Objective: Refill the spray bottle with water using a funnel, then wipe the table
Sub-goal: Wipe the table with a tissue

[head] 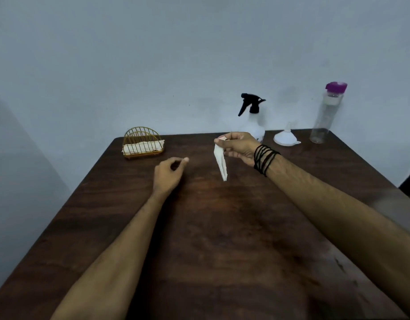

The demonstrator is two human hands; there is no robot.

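Note:
My right hand (239, 146) pinches a folded white tissue (220, 163) by its top corner, and it hangs above the dark wooden table (211, 227). My left hand (168, 173) hovers to the left of it, fingers curled with thumb and forefinger tips together, holding nothing. Behind my right hand stands the white spray bottle (254, 116) with a black trigger head. A white funnel (286, 137) sits upside down to its right. A clear water bottle (326, 114) with a purple cap stands at the far right corner.
A gold wire napkin holder (142, 142) with white tissues stands at the table's far left. A pale wall rises right behind the far edge. Black cords wrap my right wrist (265, 159).

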